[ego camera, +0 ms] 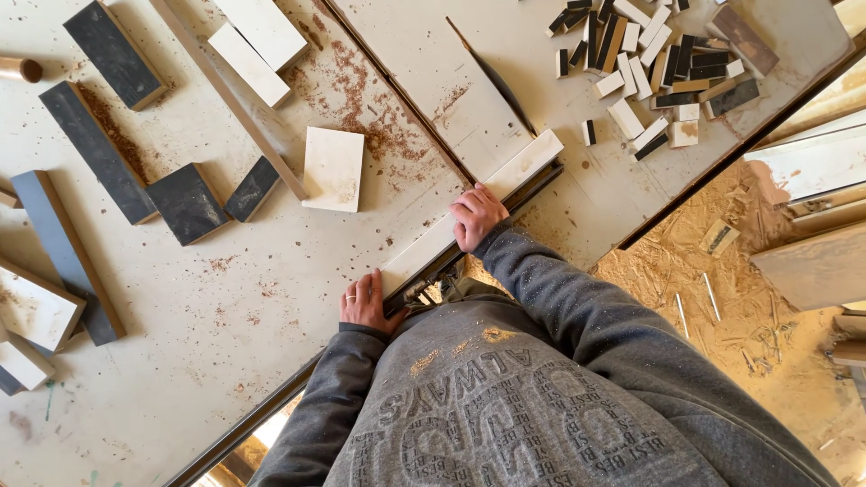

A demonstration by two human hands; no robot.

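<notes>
Your left hand (365,303) lies flat, fingers spread loose, against the near end of a long white strip (469,209). Your right hand (475,216) presses down on its middle with fingers curled, gripping the strip against the metal rail (505,209). The strip runs diagonally along the tabletop (225,298) edge, and its far end stops just short of the saw blade (501,86) in its slot. Open room lies left of the strip, where the dusty pale surface is bare but for reddish sawdust. One white rectangular board (333,168) sits near the middle. About five dark-faced blocks (99,149) lie far left. A heap of small offcuts (654,63), white and dark and too many to count, is far right. Shavings cover the floor (722,307).
</notes>
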